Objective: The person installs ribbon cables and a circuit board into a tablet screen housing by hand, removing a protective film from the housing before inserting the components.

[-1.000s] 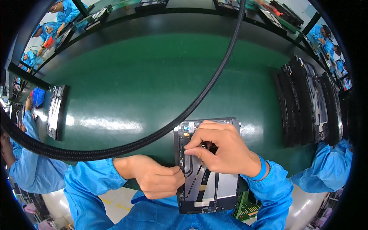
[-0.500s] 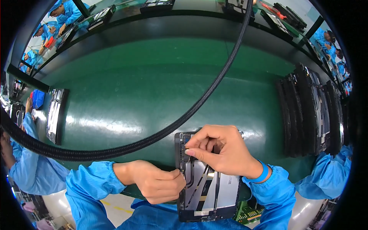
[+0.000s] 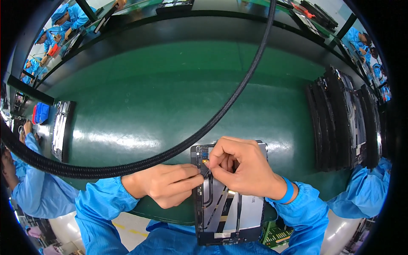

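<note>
- We are looking at an opened tablet-like device (image 3: 253,212) that is lying in the lower middle of the frame, its inner side facing up and its lower end reaching past the near edge of the green worktop (image 3: 127,93).
- We are judging the step in hand to be fine, two-handed work on a small part near the device's upper left edge, where both sets of fingers are meeting.
- We are judging that the next move is calling for small, light fingertip motion and a steady device, since the dark strips inside it are looking thin and easy to snag.
- Our left hand (image 3: 172,182) is reaching in from the lower left, palm down, knuckles up, its tips lying at the device's left edge.
- Our right hand (image 3: 246,168) is arching over the device's upper part from the right, wrist bent, a blue wristband (image 3: 289,193) showing below it.
- On both hands, thumb and forefinger are sitting together in a pinch; something thin and dark is showing between the hands, but we are not able to tell which fingers, if any, are clamping it.
- Above the hands, a thick black cable (image 3: 204,127) is curving across the frame.
</note>
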`<action>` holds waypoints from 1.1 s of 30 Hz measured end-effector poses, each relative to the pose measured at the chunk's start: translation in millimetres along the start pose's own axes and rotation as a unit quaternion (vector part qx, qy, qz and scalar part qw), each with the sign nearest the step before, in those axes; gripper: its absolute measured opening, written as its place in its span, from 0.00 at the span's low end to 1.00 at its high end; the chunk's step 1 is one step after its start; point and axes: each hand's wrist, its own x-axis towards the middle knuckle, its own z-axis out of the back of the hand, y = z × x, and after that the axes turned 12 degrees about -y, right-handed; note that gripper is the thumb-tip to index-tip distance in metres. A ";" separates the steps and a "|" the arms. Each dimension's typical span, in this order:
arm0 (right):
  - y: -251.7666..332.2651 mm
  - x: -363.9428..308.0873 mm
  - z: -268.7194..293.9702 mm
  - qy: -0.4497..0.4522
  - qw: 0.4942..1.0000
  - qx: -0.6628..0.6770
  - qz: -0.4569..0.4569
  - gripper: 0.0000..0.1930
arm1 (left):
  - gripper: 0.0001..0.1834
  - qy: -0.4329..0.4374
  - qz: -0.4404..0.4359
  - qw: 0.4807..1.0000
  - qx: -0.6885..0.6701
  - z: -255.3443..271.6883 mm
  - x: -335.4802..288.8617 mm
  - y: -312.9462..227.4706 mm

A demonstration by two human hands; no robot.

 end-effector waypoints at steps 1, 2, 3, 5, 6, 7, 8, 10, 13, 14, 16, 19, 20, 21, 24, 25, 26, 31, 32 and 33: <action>-2.0 0.3 -1.4 0.000 1.000 -0.005 0.012 0.05 | 0.07 -0.001 0.017 1.000 0.008 -0.7 -4.2 -2.5; -3.6 0.5 -2.5 -0.001 1.000 -0.011 0.025 0.05 | 0.07 -0.002 0.034 0.999 0.016 -0.9 -6.4 -3.9; -4.1 0.8 -2.9 0.000 1.000 -0.011 0.026 0.05 | 0.07 -0.002 0.034 0.999 0.017 -0.2 -6.4 -4.0; -3.5 0.8 -3.4 0.003 0.999 -0.020 0.034 0.05 | 0.13 -0.009 0.004 0.999 0.035 2.1 -5.7 -4.6; -5.9 0.9 -5.1 0.004 0.999 -0.020 0.036 0.05 | 0.13 -0.009 0.003 0.999 0.036 3.2 -6.2 -5.0; -10.0 0.5 -6.5 -0.005 0.998 -0.025 0.054 0.05 | 0.11 -0.018 -0.015 0.998 0.050 3.0 -7.3 -5.5; -11.7 0.3 -7.4 -0.015 0.997 -0.030 0.071 0.06 | 0.10 -0.026 -0.034 0.997 0.062 2.9 -8.5 -6.1; -10.4 0.2 -8.0 -0.015 0.995 -0.039 0.087 0.05 | 0.09 -0.031 -0.023 0.997 0.063 -0.2 -11.2 -7.0; -9.9 -1.6 -4.7 -0.017 0.994 -0.048 0.095 0.05 | 0.07 -0.024 0.024 0.998 0.049 -3.7 -10.4 -11.2; -9.9 -3.6 -2.3 -0.017 0.995 -0.048 0.089 0.07 | 0.06 -0.011 0.060 0.997 0.037 -4.9 -9.1 -13.5; -7.2 -9.3 -3.3 -0.057 0.994 -0.014 0.094 0.10 | 0.06 -0.012 0.073 0.996 0.041 -4.5 0.6 -20.4; -21.5 -5.3 -4.7 -0.154 0.966 0.054 0.201 0.16 | 0.10 -0.076 0.062 0.995 -0.035 -13.7 -11.8 -39.6; -20.1 -1.6 -4.7 -0.173 0.959 0.047 0.219 0.15 | 0.12 -0.017 0.059 0.991 -0.115 -15.1 -9.3 -59.6; -19.6 0.2 0.9 -0.197 0.952 0.027 0.232 0.14 | 0.20 0.077 -0.062 0.993 -0.068 -14.1 8.6 -69.3; -15.9 9.2 29.3 -0.289 0.894 -0.059 0.336 0.18 | 0.31 0.118 0.046 0.974 -0.185 -37.4 34.7 -97.2; -18.3 12.1 38.9 -0.318 0.870 -0.087 0.366 0.19 | 0.28 0.105 0.036 0.977 -0.179 -41.3 38.2 -93.3; -19.7 9.6 50.2 -0.340 0.851 -0.120 0.383 0.19 | 0.28 0.099 0.023 0.978 -0.184 -43.6 42.4 -83.4; -5.3 -13.8 93.7 -0.430 0.729 -0.273 0.457 0.21 | 0.32 0.151 0.075 0.981 -0.101 -58.4 54.0 -15.0; -0.1 -23.2 97.4 -0.444 0.714 -0.286 0.459 0.21 | 0.30 0.132 0.082 0.984 -0.085 -62.8 55.5 -1.8; 5.9 -33.3 100.9 -0.458 0.698 -0.298 0.462 0.20 | 0.28 0.113 0.089 0.987 -0.071 -64.1 58.4 12.2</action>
